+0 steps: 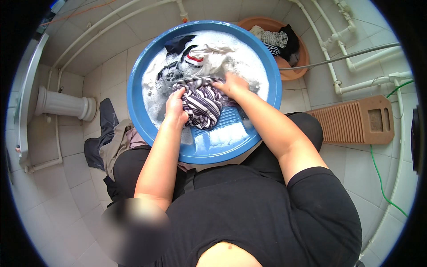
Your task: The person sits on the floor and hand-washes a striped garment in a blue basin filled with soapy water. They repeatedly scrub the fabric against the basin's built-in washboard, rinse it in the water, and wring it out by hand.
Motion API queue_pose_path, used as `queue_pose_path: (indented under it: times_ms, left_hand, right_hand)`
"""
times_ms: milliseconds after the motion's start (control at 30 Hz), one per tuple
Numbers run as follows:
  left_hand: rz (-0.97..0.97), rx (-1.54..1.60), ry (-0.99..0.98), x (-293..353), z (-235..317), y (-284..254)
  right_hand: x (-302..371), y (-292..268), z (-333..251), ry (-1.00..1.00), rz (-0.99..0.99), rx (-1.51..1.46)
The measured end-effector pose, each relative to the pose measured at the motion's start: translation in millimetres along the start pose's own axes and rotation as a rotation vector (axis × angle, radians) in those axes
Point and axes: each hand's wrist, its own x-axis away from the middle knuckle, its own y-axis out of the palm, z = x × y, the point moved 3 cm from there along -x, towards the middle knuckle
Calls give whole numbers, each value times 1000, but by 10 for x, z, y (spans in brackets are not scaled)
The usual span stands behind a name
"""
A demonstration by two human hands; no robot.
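A large round blue basin (137, 111) stands on the tiled floor before me, full of soapy water and several soaking clothes. A blue ribbed washboard (229, 120) leans inside its near rim. On the board lies a bunched dark-and-white striped garment (202, 103). My left hand (175, 109) grips the garment's left edge. My right hand (231, 84) presses down on its upper right part, fingers curled into the cloth. A pale garment and a dark one (178, 44) float in the foam behind.
An orange basin (304, 58) with more clothes stands behind to the right. A brown wooden washboard (356, 120) lies on the floor at right. Dark and beige clothes (106, 138) are heaped at left. White pipes (331, 62) and a green hose (378, 178) run along the right.
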Motion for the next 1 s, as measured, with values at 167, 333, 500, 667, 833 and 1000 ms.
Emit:
queue_pose_path:
  times_ms: [167,333,500,667,833,1000]
  left_hand:
    - [-120,-124,186,29,-7,119]
    - [-366,170,-53,195,122,252]
    - [-237,-20,75,77,-19,59]
    - [-262,22,48,151,-244,212]
    - [-318,87,24,-21,-332,36]
    - [-157,53,-249,325,-173,286]
  right_hand:
    - [78,-40,-104,-188,294,-10]
    - [818,-135,-950,-826,285,-604]
    - [1211,17,-1116,-1078,261,-588]
    - [484,-36,-685,-742,503,-494]
    - [842,-8,-897,-834,446,-541]
    - [722,77,-784,-903,429,-417]
